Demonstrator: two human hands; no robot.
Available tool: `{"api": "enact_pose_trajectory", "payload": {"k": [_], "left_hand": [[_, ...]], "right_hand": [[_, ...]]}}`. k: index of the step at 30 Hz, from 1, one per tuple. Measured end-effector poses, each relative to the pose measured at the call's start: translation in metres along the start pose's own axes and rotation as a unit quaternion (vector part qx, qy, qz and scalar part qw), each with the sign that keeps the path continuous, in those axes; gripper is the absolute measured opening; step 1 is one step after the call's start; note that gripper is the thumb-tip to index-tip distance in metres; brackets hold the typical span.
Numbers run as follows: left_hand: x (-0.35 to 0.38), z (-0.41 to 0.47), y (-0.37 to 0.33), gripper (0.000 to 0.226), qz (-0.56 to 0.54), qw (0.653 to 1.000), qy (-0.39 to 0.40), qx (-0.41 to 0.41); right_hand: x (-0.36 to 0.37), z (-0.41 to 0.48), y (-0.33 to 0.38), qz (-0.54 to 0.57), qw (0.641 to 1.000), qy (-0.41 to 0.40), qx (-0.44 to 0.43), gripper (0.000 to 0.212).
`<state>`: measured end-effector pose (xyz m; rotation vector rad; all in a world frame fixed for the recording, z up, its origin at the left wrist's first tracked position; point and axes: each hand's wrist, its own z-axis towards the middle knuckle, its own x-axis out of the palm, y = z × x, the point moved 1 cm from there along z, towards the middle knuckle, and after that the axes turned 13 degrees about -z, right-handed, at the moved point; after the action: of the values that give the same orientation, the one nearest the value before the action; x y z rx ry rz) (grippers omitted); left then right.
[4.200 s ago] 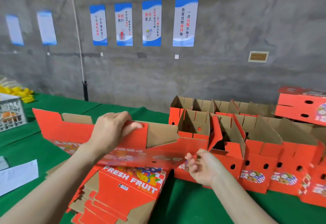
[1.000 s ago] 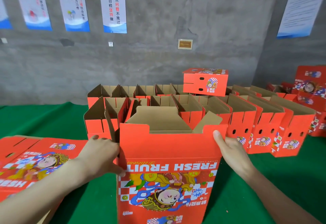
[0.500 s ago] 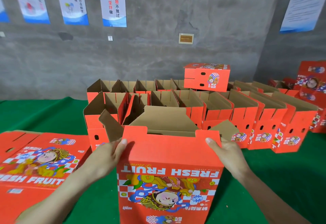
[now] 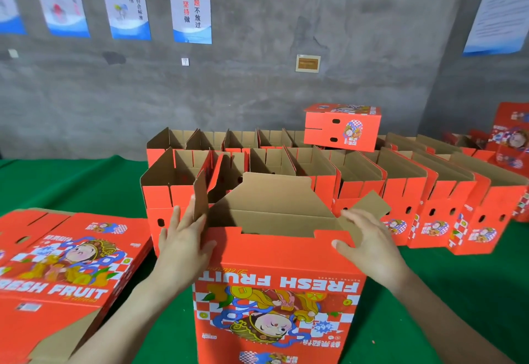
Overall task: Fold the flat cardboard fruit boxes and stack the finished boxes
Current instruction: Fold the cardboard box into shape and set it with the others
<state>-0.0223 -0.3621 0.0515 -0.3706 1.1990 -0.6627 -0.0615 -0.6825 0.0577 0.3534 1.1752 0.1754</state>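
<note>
At 6 o'clock on the green cloth-covered surface (image 4: 458,292): one red printed cardboard fruit box (image 4: 274,263), upright, top open, brown flaps raised along its upper edge. Left hand (image 4: 183,237) at the box's top left corner, fingers straight against the upright side flap, thumb on the red front panel, gripping nothing. Right hand (image 4: 369,240) at the top right corner, fingers spread and relaxed over the slanted brown flap, not closed round it. Bare green room at 4 o'clock. Only a narrow strip at 8 o'clock, then the stack of flat red printed cardboard blanks (image 4: 65,263) at 9 o'clock. Close behind, from 11 to 3 o'clock, two rows of folded open-topped red boxes (image 4: 406,191), packed side by side; exact number unclear. One closed red box (image 4: 343,127) on top of them at 1 o'clock.
</note>
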Motion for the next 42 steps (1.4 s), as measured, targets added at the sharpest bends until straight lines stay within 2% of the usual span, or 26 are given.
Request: {"api": "enact_pose_trajectory", "payload": {"k": [5, 11, 15, 18, 20, 22, 24, 25, 28, 30, 31, 33, 34, 35, 36, 37, 38, 39, 40, 42], "left_hand": [[-0.004, 0.005, -0.005, 0.083, -0.025, 0.993, 0.017, 0.112], [0.0, 0.001, -0.007, 0.07, -0.066, 0.979, 0.007, 0.194], [-0.012, 0.006, -0.01, 0.055, -0.085, 0.97, 0.035, 0.226], [-0.024, 0.022, -0.018, 0.066, -0.12, 0.972, 0.054, 0.196], [-0.023, 0.035, -0.025, 0.067, -0.079, 0.979, 0.076, 0.17], [-0.021, 0.05, -0.035, 0.048, -0.054, 0.983, 0.072, 0.159], [-0.019, 0.065, -0.05, 0.026, -0.098, 0.98, 0.043, 0.168], [-0.019, 0.072, -0.057, 0.029, -0.118, 0.978, 0.05, 0.165], [-0.013, 0.085, -0.073, 0.032, -0.142, 0.972, 0.16, 0.095], [-0.01, 0.092, -0.075, 0.028, -0.228, 0.945, 0.235, 0.011], [-0.01, 0.094, -0.075, 0.027, -0.304, 0.917, 0.255, -0.043], [-0.01, 0.097, -0.067, 0.028, -0.435, 0.859, 0.244, -0.116], [-0.009, 0.099, -0.062, 0.028, -0.473, 0.84, 0.229, -0.132], [-0.005, 0.1, -0.056, 0.028, -0.483, 0.838, 0.213, -0.135], [-0.001, 0.098, -0.049, 0.028, -0.459, 0.857, 0.2, -0.121], [0.002, 0.095, -0.041, 0.03, -0.395, 0.895, 0.189, -0.081], [0.007, 0.093, -0.032, 0.033, -0.315, 0.931, 0.183, -0.024], [0.012, 0.092, -0.022, 0.036, -0.242, 0.952, 0.183, 0.033], [0.016, 0.091, -0.013, 0.041, -0.194, 0.96, 0.19, 0.069], [0.021, 0.091, -0.003, 0.053, -0.17, 0.961, 0.197, 0.091]], "right_hand": [[-0.023, 0.016, 0.012, -0.167, 0.971, 0.159, -0.058, 0.07], [-0.034, 0.03, 0.036, -0.294, 0.908, 0.266, -0.136, 0.09], [-0.033, 0.033, 0.037, -0.294, 0.901, 0.293, -0.125, 0.098], [-0.034, 0.031, 0.035, -0.281, 0.905, 0.297, -0.119, 0.097], [-0.034, 0.03, 0.037, -0.295, 0.899, 0.298, -0.128, 0.096], [-0.034, 0.029, 0.039, -0.317, 0.89, 0.298, -0.134, 0.095], [-0.033, 0.029, 0.042, -0.332, 0.885, 0.296, -0.14, 0.094], [-0.033, 0.029, 0.043, -0.335, 0.884, 0.295, -0.142, 0.093], [-0.033, 0.027, 0.043, -0.328, 0.887, 0.293, -0.139, 0.093], [-0.033, 0.026, 0.038, -0.31, 0.896, 0.286, -0.139, 0.093], [-0.033, 0.025, 0.034, -0.298, 0.901, 0.283, -0.14, 0.093], [-0.032, 0.024, 0.027, -0.27, 0.911, 0.278, -0.139, 0.093], [-0.031, 0.023, 0.024, -0.26, 0.915, 0.274, -0.138, 0.092], [-0.029, 0.023, 0.021, -0.254, 0.919, 0.268, -0.138, 0.092], [-0.028, 0.022, 0.019, -0.248, 0.924, 0.257, -0.137, 0.091], [-0.026, 0.021, 0.017, -0.24, 0.93, 0.243, -0.136, 0.091], [-0.024, 0.021, 0.015, -0.229, 0.936, 0.229, -0.136, 0.09], [-0.022, 0.021, 0.012, -0.216, 0.943, 0.215, -0.137, 0.089], [-0.02, 0.02, 0.009, -0.199, 0.949, 0.201, -0.143, 0.089], [-0.018, 0.018, 0.005, -0.158, 0.958, 0.166, -0.172, 0.092]]}}
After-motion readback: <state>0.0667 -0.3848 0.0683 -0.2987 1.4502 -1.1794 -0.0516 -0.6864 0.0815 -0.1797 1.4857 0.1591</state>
